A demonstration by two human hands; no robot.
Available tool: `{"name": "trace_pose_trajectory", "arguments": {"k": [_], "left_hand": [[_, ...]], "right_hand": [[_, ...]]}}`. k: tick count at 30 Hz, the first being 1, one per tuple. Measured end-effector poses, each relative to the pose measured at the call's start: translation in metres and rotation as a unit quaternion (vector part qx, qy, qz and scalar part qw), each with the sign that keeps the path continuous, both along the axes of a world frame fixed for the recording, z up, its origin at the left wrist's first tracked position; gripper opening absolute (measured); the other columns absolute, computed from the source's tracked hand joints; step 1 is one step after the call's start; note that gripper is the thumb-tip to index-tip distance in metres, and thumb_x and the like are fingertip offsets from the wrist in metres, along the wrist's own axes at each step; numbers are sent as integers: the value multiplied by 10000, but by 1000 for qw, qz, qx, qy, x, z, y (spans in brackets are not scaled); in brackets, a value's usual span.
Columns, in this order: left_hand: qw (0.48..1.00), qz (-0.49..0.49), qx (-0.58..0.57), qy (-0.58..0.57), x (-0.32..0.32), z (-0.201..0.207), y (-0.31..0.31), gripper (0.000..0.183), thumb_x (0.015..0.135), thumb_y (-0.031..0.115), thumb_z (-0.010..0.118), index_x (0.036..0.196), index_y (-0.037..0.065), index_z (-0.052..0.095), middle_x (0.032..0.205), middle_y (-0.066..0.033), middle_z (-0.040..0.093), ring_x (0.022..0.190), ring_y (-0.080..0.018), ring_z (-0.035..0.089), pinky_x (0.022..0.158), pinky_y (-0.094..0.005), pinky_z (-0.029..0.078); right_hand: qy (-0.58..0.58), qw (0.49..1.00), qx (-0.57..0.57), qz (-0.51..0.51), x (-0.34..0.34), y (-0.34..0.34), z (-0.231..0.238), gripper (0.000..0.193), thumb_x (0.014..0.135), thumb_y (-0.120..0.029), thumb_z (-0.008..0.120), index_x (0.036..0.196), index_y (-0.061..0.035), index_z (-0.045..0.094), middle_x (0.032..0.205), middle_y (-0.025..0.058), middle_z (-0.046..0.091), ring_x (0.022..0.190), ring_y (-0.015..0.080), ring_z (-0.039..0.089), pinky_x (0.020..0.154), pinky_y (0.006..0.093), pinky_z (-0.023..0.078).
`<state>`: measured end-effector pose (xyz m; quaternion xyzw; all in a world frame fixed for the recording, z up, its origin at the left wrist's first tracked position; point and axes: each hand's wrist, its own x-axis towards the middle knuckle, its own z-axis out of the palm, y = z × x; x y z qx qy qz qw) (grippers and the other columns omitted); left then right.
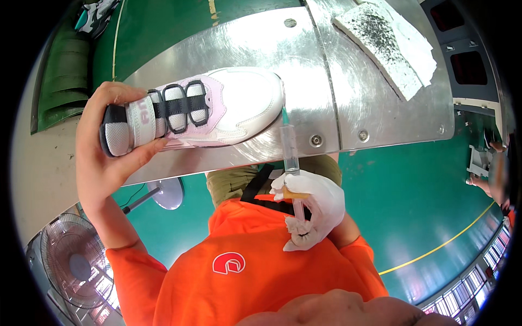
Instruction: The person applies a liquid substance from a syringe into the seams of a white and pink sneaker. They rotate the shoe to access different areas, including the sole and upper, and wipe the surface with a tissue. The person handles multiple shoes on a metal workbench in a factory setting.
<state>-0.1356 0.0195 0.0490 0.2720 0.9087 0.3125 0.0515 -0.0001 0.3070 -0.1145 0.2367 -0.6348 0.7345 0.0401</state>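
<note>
A white and pale pink sneaker (247, 100) with black lacing loops lies over the metal table, its toe pointing right. My bare left hand (100, 141) is wrapped round the heel and collar, thumb on the near side and fingers on the far side. My right hand (323, 209), in a white glove, is closed round a clear syringe (290, 146). The syringe's green tip meets the edge of the sneaker's toe, or comes very close to it; which, I cannot tell. Part of the plunger is covered by the gloved fingers.
The metal table (179, 60) has a seam and several bolts on its right part. A white slab (380, 49) with black specks lies at its far right. A fan (76, 261) stands at lower left. More shoes (98, 16) sit at upper left. Another person (497, 168) is partly visible at far right.
</note>
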Motion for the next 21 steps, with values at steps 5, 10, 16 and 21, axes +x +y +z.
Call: {"name": "trace_pose_trajectory", "arguments": {"k": [5,10,16,21], "left_hand": [[999,24,-7,31,3,-1,7,528,594,15,817,1056,-17,565,1008,-109,571,945,-236,563,867,-328,440],[978,8,-73,195,26,0,10,508,572,79,842,1020,17,611,977,-149,637,915,-328,612,811,-385,474],[947,30,-125,295,97,-13,-2,575,633,116,850,1140,69,582,1146,-209,619,965,-334,600,824,-414,459],[917,33,-129,376,112,-31,-2,527,673,240,863,1113,136,593,1155,-154,641,947,-295,630,771,-401,406]], "right_hand": [[5,1000,15,-25,5,-3,-4,779,529,-192,812,1225,25,538,918,96,633,571,220,594,621,287,507],[-78,993,-91,-13,17,11,-8,397,600,-123,746,982,-122,637,942,43,611,566,148,569,664,293,524],[21,984,-133,-120,-16,12,33,664,560,-70,777,1154,-25,483,1292,110,430,952,220,572,921,370,480],[-20,992,-49,-115,-32,-7,62,987,579,-78,835,1385,37,278,1179,106,512,881,120,554,821,274,478]]}}
